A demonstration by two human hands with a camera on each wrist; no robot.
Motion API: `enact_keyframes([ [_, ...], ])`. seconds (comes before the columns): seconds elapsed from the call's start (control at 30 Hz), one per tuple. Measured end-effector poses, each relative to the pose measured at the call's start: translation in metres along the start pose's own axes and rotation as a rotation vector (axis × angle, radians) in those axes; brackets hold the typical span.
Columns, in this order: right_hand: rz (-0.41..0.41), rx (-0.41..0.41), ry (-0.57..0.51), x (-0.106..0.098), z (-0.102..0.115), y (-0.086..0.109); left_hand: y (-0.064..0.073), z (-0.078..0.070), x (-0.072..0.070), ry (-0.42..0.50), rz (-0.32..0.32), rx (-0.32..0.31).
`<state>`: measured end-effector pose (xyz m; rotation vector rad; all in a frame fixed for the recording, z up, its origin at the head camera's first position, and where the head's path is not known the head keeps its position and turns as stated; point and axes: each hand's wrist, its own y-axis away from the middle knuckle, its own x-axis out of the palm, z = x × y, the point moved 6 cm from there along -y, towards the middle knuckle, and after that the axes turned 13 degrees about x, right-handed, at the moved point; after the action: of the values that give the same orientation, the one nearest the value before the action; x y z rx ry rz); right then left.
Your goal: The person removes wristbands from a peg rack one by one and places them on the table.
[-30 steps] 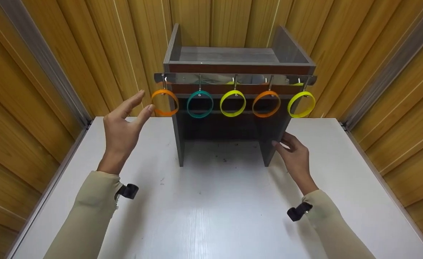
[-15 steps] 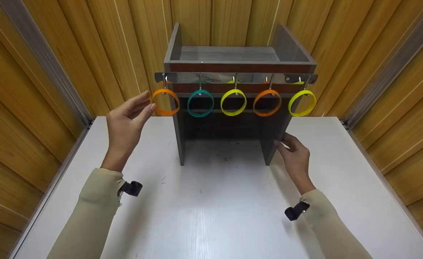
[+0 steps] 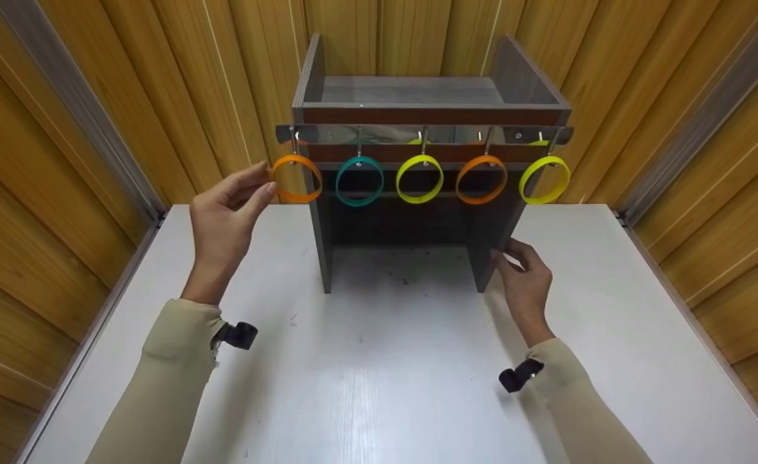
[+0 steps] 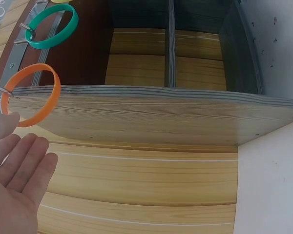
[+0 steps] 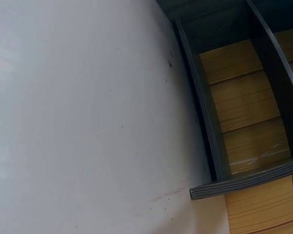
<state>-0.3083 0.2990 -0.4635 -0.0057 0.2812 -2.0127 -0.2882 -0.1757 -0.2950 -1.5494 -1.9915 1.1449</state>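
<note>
My left hand pinches the left edge of an orange ring between thumb and fingertips. This thin band hangs from the leftmost hook of a metal strip across a grey shelf unit's front. In the left wrist view the thumb overlaps the lower part of the orange ring, and the other fingers extend below it. My right hand grips the front edge of the unit's right side panel, thumb at the inner side, fingers behind. Only a sliver of that hand shows in the right wrist view.
On the other hooks hang a teal ring, a yellow ring, a second orange ring and a second yellow ring. The unit stands on a white table against wood-panelled walls.
My left hand has moved slightly right, and its spread thumb and fingers have come together on the orange ring. My right hand stays at the side panel. The head view has tilted slightly.
</note>
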Motion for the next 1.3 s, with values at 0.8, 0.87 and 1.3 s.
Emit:
enact_keyframes([
  [0.8,-0.107,-0.058,0.104,0.013,0.001,0.004,0.002,0.0,0.003,0.084,-0.044,-0.032],
  [0.87,-0.105,-0.06,0.107,0.014,0.0,0.004,0.001,-0.003,0.003,0.101,-0.056,-0.022],
  [1.3,-0.112,-0.089,0.101,0.014,0.001,0.005,-0.002,-0.022,-0.004,0.147,-0.119,-0.005],
])
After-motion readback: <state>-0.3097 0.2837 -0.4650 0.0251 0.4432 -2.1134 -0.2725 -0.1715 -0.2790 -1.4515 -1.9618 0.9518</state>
